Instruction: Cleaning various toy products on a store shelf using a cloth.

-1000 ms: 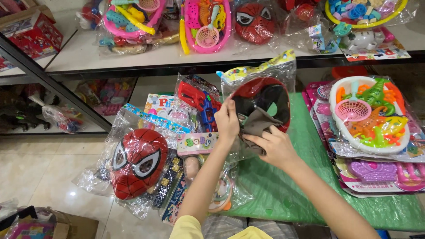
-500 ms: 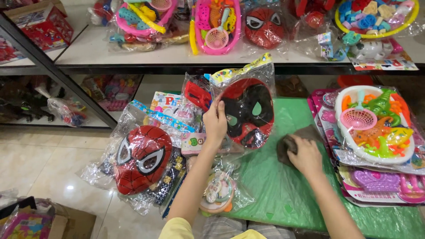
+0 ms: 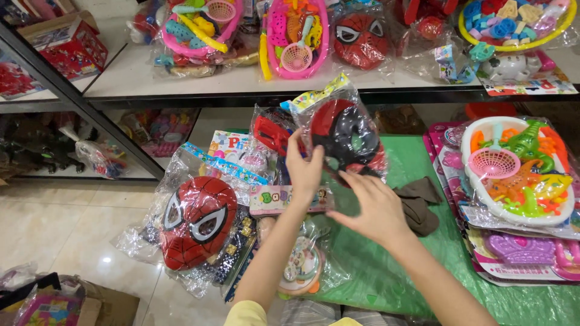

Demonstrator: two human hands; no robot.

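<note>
hidden: left hand (image 3: 304, 164) is covering part of the bagged dark mask (image 3: 347, 136); right hand (image 3: 374, 208) is hiding its lower edge | cut off: yellow toy tray (image 3: 513, 43) is running past the top edge | unclear: items on the dim lower shelf (image 3: 158, 130) are blurring together

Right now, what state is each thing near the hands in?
Left hand: gripping the bagged black-and-red mask, held upright off the table.
Right hand: open, fingers at the bag's lower edge.
Brown cloth: crumpled, lying loose on the green table cover.
Red mask: bagged, face up, untouched.
</note>
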